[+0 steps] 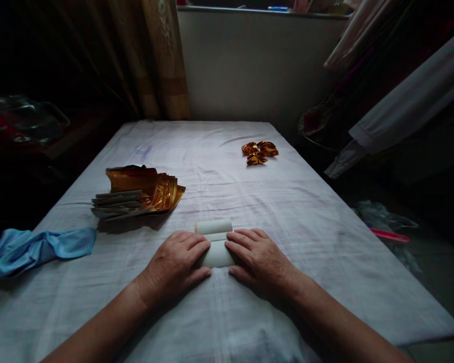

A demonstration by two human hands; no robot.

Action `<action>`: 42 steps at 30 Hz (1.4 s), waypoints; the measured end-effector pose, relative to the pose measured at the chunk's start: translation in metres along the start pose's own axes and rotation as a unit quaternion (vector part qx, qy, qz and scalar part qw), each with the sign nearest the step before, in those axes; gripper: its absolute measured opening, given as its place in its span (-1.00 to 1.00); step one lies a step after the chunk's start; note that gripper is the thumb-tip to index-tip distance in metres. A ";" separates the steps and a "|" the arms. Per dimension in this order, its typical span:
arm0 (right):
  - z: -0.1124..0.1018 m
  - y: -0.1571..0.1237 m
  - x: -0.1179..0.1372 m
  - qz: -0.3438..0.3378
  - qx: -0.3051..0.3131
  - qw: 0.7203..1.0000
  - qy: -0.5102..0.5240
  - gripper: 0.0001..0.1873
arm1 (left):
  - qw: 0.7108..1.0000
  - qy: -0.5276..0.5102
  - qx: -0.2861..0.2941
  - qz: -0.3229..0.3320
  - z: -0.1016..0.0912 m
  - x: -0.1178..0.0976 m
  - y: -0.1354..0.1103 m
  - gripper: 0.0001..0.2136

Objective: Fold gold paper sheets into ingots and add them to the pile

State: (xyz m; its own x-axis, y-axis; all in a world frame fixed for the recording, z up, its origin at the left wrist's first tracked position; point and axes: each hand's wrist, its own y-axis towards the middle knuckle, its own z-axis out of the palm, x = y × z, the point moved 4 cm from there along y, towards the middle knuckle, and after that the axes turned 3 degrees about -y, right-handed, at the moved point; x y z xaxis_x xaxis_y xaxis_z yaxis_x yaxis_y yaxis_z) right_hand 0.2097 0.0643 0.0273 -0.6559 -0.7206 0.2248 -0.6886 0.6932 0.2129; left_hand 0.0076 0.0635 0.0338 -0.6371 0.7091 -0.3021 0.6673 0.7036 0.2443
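Note:
A pale sheet of paper [218, 253] lies on the white cloth in front of me, curled over in a rounded shape. Its far part forms a roll [214, 226] with a thin orange edge at the left end. My left hand [177, 262] grips the left side of the sheet, fingers on top and thumb at the near edge. On the right side my right hand [259, 259] grips it the same way. A fanned stack of gold foil paper [144, 194] with grey backs rests beyond my left hand. Several folded gold foil pieces [258, 153] sit at the far right.
A blue cloth [43, 249] lies at the table's left edge. The table [212, 146] wears a wrinkled white cover. A brown curtain [166, 65] hangs behind on the left, and pale clothing [408, 96] hangs at right. Clear plastic and a pink-handled item [389, 235] are beyond the right edge.

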 end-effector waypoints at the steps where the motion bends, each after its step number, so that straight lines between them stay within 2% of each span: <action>1: 0.000 0.001 0.002 -0.002 -0.005 1.000 -0.008 -0.56 | 1.000 0.009 -0.001 0.005 0.000 -0.002 0.001 -0.71; 3: 0.001 0.004 0.005 -0.006 -0.009 1.000 -0.019 -0.60 | 1.000 0.023 -0.008 0.018 -0.001 -0.006 0.003 -0.75; 8: -0.001 0.008 0.009 -0.004 -0.015 1.000 -0.022 -0.54 | 0.997 0.051 -0.044 0.031 -0.002 -0.009 0.004 -0.84; 14: 0.001 0.013 0.008 -0.016 -0.085 0.996 -0.006 -0.80 | 0.995 0.044 -0.088 0.005 0.002 0.001 0.005 -0.82; 18: 0.006 0.010 0.003 -0.031 -0.125 0.992 0.015 -0.83 | 0.996 0.022 -0.086 0.007 0.002 0.002 0.003 -0.73; 22: 0.010 0.007 -0.003 0.000 -0.140 0.988 0.059 -0.82 | 0.998 0.002 -0.061 0.006 0.000 -0.002 0.002 -0.56; 26: 0.009 0.007 -0.005 0.010 -0.149 0.983 0.105 -0.84 | 0.997 -0.021 -0.078 -0.008 -0.001 -0.001 0.003 -0.74; 34: 0.010 0.011 -0.016 0.104 -0.166 0.964 0.183 -0.79 | 0.987 -0.077 -0.108 -0.095 0.002 0.010 0.006 -0.78; 42: 0.014 0.013 -0.020 0.172 -0.160 0.965 0.114 -0.76 | 0.978 -0.070 -0.140 -0.136 0.007 0.017 0.007 -0.87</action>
State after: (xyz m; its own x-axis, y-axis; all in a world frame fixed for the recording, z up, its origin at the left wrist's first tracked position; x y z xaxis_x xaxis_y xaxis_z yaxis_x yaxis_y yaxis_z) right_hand 0.2094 0.0872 0.0125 -0.7184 -0.4502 0.5303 -0.2875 0.8863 0.3630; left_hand 0.0047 0.0803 0.0239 -0.7037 0.4946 -0.5101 0.3366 0.8643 0.3736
